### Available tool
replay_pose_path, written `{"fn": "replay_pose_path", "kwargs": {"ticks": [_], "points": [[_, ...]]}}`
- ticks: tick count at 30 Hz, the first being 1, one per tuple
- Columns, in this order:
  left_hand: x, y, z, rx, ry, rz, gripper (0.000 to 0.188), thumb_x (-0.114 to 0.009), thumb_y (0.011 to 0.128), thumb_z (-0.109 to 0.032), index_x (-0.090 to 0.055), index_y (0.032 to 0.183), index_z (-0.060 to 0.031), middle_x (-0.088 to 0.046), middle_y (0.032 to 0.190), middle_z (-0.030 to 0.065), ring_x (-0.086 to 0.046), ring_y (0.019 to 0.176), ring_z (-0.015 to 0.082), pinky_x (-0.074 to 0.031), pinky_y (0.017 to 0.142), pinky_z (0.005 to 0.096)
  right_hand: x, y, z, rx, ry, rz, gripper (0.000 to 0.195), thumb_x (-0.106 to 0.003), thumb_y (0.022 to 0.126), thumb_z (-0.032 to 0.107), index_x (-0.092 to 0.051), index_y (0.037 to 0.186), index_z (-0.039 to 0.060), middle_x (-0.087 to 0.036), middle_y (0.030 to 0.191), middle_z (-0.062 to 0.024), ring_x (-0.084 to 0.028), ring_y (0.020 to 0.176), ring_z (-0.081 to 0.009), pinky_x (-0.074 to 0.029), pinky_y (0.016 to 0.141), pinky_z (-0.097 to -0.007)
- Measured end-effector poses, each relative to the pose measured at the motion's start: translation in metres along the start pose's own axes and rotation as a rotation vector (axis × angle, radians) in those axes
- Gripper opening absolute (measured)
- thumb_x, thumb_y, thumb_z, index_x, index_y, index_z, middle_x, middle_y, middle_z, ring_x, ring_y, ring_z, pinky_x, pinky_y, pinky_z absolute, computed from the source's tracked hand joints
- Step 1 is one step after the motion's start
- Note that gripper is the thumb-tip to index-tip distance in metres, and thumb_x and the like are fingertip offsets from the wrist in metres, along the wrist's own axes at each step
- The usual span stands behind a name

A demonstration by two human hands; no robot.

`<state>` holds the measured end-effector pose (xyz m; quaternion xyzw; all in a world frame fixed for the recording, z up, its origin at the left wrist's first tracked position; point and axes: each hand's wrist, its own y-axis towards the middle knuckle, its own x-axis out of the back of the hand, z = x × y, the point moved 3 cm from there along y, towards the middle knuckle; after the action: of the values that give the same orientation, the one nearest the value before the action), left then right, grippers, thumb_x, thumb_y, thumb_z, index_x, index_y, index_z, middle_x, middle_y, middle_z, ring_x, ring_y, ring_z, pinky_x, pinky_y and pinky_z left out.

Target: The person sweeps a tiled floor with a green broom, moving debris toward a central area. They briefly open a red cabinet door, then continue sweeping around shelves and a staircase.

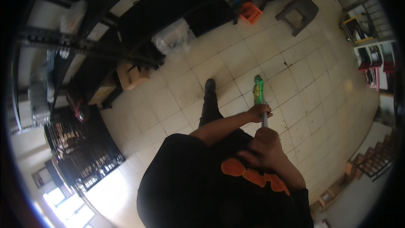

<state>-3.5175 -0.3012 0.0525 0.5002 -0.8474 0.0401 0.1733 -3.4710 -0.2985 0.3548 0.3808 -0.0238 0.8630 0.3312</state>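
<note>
Both of my hands are on the pale metal-grey handle (265, 119) of a broom. Lower down the handle, nearer the broom head, my left hand (260, 113) wraps around it. My right hand (265, 144) grips closer to my body, at the upper end, in front of my dark shirt with its orange print. The broom head (258, 90) has a bright green holder and green and yellowish bristles, and it appears to rest on the tiled floor (221, 63). To its left is my dark shoe (210, 86).
Dark metal shelving (177, 0) runs along the upper left, with a plastic-wrapped box (174, 36) and cardboard boxes (131, 76) low down. An orange crate (250, 13) and a dark plastic stool (297, 12) stand ahead. Small debris (285, 63) dots the floor. Stairs (371, 152) rise at right.
</note>
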Motion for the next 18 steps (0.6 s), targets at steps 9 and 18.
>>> {"fn": "replay_pose_path", "kwargs": {"ticks": [9,18], "points": [[0.173,0.054,-0.084,-0.239,0.232,0.042,0.049,-0.061,0.08,-0.044,-0.053,0.048,-0.008,-0.052,0.053,0.0152,-0.052,0.059,0.0377,-0.037,0.058,0.0467,0.109,0.028,0.013,0.128,0.332,-0.972,0.047,-0.065,0.082,0.049,-0.041,0.062,0.0137,-0.032,0.051,0.0044,-0.034,0.045,-0.0115,-0.032,0.048,-0.0292],[0.308,0.087,0.009,0.023,0.373,-0.163,0.038,-0.069,0.076,-0.031,-0.051,0.054,-0.0061,-0.053,0.058,0.017,-0.054,0.061,0.0386,-0.04,0.061,0.0469,0.097,0.05,-0.04,-0.157,0.478,-1.628,0.039,-0.054,0.092,0.046,-0.041,0.068,0.0184,-0.026,0.051,0.0039,-0.026,0.052,-0.0099,-0.028,0.067,-0.0326]]}}
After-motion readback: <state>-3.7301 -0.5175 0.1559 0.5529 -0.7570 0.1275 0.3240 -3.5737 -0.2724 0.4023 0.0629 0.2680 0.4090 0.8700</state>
